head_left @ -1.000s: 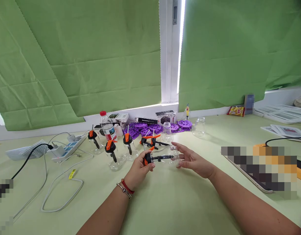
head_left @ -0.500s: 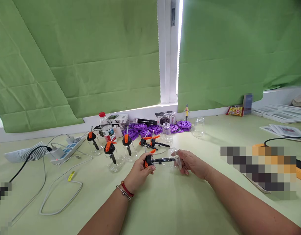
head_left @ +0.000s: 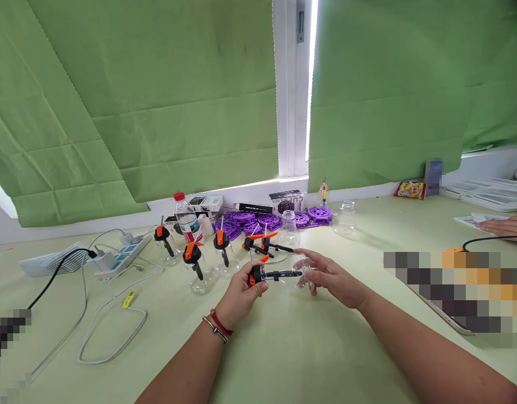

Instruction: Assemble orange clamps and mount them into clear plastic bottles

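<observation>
My left hand [head_left: 246, 292] is closed around the black-and-orange lid [head_left: 256, 275] of a clear bottle [head_left: 287, 277], which lies sideways above the table. A black tube runs from that lid along the inside of the bottle. At the other end, my right hand [head_left: 332, 276] grips the wide base between thumb and fingers. Just behind them lie two loose black-and-orange lids [head_left: 277, 245] with black tubes. Left of my hands stand three clear bottles [head_left: 201, 285] fitted with the same kind of lid. Clear lidless bottles [head_left: 344, 219] stand farther back.
Purple plastic parts [head_left: 243, 221], small boxes and a red-capped water bottle [head_left: 186, 217] line the back. On the left are a power strip [head_left: 129, 252] and loose cables. A snack packet [head_left: 411, 190] sits at back right; another person's hand [head_left: 508, 225] rests on papers at the right edge.
My right fingers have loosened and shifted on the bottle's base, with the index finger now stretched out. Another person's hand has come into view at the right edge. The camera view has shifted slightly.
</observation>
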A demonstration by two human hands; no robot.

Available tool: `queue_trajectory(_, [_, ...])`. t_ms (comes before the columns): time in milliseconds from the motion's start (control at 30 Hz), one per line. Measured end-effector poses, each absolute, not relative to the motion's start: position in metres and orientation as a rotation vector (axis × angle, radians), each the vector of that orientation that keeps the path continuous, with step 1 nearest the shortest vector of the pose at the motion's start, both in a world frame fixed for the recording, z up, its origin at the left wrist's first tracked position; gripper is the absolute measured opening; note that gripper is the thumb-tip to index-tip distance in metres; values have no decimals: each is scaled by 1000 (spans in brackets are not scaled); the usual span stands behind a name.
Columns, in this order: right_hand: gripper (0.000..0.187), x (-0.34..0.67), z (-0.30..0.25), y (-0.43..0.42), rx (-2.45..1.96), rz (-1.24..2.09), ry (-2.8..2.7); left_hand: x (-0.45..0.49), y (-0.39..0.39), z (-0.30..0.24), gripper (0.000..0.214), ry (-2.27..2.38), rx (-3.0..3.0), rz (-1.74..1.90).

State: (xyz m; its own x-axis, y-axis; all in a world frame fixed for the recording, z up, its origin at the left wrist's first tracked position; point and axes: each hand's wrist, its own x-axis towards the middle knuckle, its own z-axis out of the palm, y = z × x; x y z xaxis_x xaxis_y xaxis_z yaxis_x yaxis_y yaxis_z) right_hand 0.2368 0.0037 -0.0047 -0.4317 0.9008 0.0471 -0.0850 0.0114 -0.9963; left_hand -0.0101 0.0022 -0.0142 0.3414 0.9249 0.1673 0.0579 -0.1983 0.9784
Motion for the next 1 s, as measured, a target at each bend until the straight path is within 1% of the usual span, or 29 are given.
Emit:
queue_trajectory(167, [49, 233, -8, 5, -884, 1641, -1382, -10, 1, -11, 45, 923, 1599, 1047])
queue_trajectory(400, [42, 230, -8, 4, -874, 1721, -1396, -11, 1, -10, 45, 945, 1604, 1004])
queue_trajectory(567, [43, 234, -9, 4, -910, 1729, -1400, -11, 0, -7, 48, 982, 1657, 1007])
queue_trajectory(667, [51, 242, -15, 8, -858, 1727, -1458, -10, -4, -3, 59, 990, 1791, 1074])
queue_trajectory(767, [65, 245, -24, 12, -770, 1649, -1605, -8, -11, -1, 76, 929, 1872, 1137])
queue_trajectory(800, [67, 243, -26, 11, -770, 1587, -1674, -8, -12, -1, 78, 907, 1895, 1172])
queue_trajectory(867, [71, 234, -29, 8, -803, 1428, -1823, -6, -16, -1, 74, 879, 1971, 1234])
queue_trajectory(933, [74, 221, -30, 2, -808, 1294, -1960, -5, -18, 0, 65, 874, 2096, 1254])
queue_trajectory(1000, [70, 208, -28, -4, -788, 1211, -2078, -4, -21, 3, 59, 881, 2236, 1269])
